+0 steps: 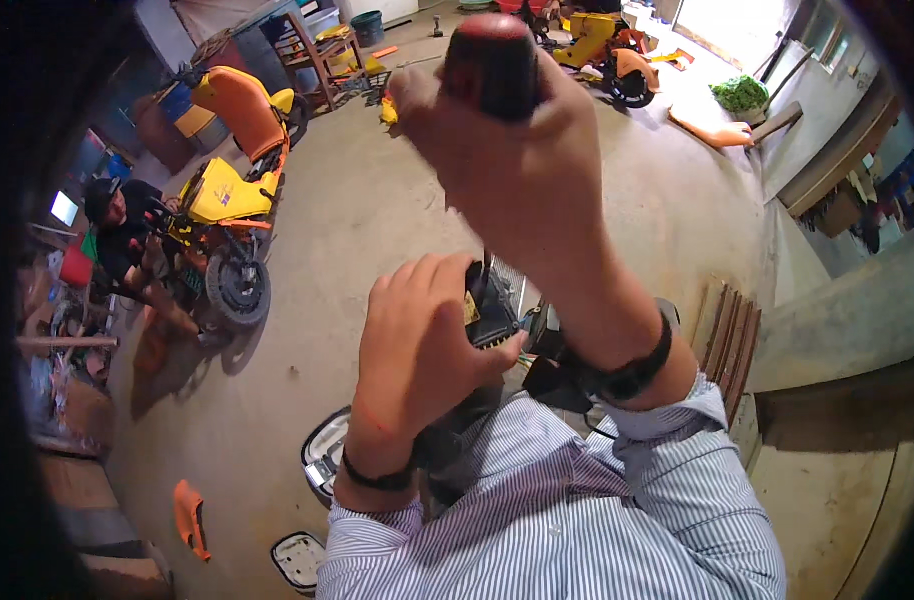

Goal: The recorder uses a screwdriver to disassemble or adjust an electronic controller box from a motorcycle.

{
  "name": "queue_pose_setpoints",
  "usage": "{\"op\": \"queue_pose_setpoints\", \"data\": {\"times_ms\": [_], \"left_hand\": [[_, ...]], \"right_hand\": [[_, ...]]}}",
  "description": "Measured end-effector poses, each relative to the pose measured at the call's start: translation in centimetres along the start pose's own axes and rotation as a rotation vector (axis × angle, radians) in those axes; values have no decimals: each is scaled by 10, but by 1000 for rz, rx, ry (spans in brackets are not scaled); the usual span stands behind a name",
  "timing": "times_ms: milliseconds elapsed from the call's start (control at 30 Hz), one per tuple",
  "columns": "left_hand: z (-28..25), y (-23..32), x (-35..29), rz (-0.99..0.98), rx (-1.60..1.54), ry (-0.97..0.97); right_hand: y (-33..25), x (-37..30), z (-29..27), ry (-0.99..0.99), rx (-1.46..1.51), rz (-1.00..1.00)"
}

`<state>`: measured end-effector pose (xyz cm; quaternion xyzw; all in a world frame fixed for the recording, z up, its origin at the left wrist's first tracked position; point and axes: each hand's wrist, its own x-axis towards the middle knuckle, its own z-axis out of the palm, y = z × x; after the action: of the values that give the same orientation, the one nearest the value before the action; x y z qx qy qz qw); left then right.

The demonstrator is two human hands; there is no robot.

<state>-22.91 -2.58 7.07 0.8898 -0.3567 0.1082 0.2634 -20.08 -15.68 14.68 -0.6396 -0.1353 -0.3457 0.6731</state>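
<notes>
My right hand (pixel 522 165) is raised in front of me, its fingers closed around the thick black handle of a screwdriver (pixel 494 75) with a red end. The thin shaft points down and partly shows below the hand, over a black finned box (pixel 499 315) with a yellow label. My left hand (pixel 417 330) grips that box from its left side, thumb along the near edge and fingers over the far side. Wires come out near the box's right edge. Where the screwdriver's tip meets the box, I cannot make out.
At the left a person (pixel 127 230) crouches beside a yellow and orange scooter (pixel 227 190). Another partly stripped scooter (pixel 617 65) stands at the back. Orange panels (pixel 189 520) and white-lined trays (pixel 299 562) lie on the floor. Brown slats (pixel 729 335) lean at the right.
</notes>
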Motion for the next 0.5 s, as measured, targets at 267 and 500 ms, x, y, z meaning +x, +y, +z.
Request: {"op": "queue_pose_setpoints", "data": {"times_ms": [267,500], "left_hand": [[-12,14,5,-97,-20,-75],[-4,8,1,-60,-25,-25]], "right_hand": [[-9,44,-26,-741,356,282],[-7,24,-15,-262,134,171]]}}
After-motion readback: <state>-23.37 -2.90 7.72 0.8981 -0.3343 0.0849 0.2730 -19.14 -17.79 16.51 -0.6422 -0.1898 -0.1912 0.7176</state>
